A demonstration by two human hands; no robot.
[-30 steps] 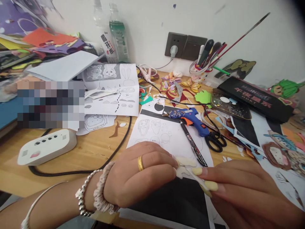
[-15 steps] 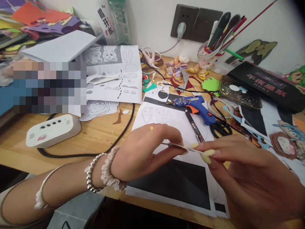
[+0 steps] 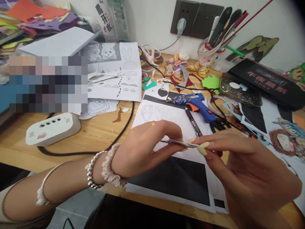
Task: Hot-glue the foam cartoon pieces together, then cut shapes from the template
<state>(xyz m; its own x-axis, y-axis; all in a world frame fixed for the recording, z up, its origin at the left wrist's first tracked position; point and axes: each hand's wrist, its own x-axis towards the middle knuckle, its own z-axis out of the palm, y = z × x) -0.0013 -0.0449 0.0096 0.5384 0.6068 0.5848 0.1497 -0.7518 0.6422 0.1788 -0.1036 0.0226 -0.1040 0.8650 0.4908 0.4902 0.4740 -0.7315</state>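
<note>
My left hand [image 3: 145, 146] and my right hand [image 3: 240, 165] meet above the desk's front edge. Both pinch one small flat cream cut-out piece [image 3: 183, 143], seen almost edge-on between the fingertips. The left wrist wears a bead bracelet and a fabric scrunchie. Under the hands lies a white printed sheet [image 3: 166, 116] with outline drawings and a black panel [image 3: 176, 178]. A black pen [image 3: 193, 122], a blue glue gun [image 3: 197, 106] and black scissors [image 3: 218, 124] lie just beyond the hands.
A white power strip [image 3: 51, 128] and its black cable [image 3: 119, 133] sit at the left. Printed template sheets [image 3: 114, 73], foam scraps, paper butterflies [image 3: 176, 66], a pen holder [image 3: 212, 47], bottles [image 3: 111, 19] and a black box [image 3: 269, 82] crowd the wooden desk [image 3: 95, 133].
Both hands rose off the sheet with the cut-out, which turned from flat-on to edge-on. The view shifted downward, then held nearly still.
</note>
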